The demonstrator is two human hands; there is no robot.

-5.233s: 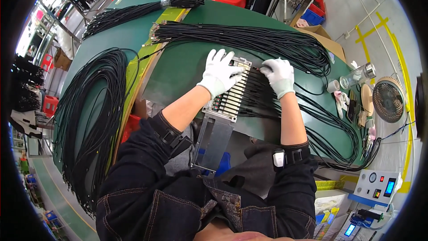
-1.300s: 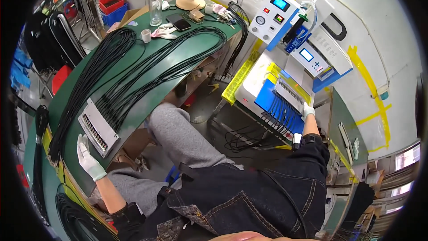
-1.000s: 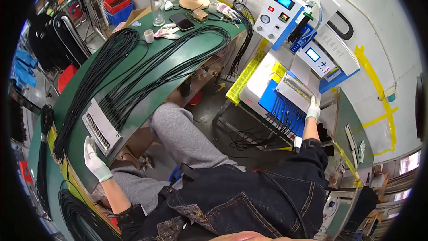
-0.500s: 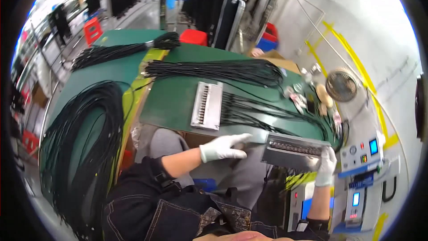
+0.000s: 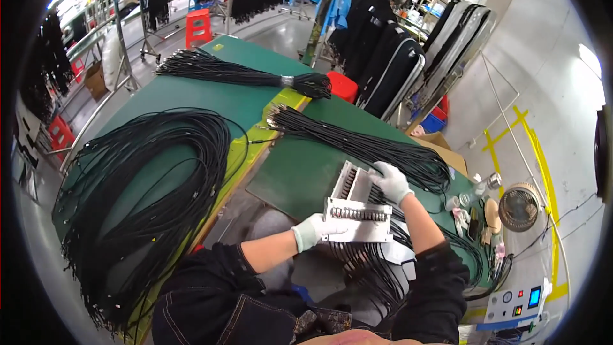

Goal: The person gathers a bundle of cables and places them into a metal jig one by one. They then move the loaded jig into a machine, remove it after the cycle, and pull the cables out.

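My left hand [image 5: 315,232] grips the lower left part of a pale metal slotted fixture [image 5: 361,232], its thumb on the face. A row of small connectors [image 5: 357,214] lies along the fixture's slot, and black cables [image 5: 370,268] hang from its lower edge over my lap. Behind it a second slotted fixture [image 5: 364,186] lies on the green table, partly covered by the first. At that fixture's right edge my right hand [image 5: 392,183] is closed, fingers curled; what they pinch is hidden. Both hands wear white gloves.
On the green table [image 5: 281,176] lie a long black cable bundle [image 5: 364,144], another tied bundle [image 5: 236,73] and a big looped cable heap [image 5: 211,147] at left. A small fan [image 5: 518,207], jars and tools stand at right, near a control box [image 5: 514,303].
The fixture that my right hand held at the right is now in my left hand, in front of the other one. My right hand has moved to the fixture on the table. The view has turned right.
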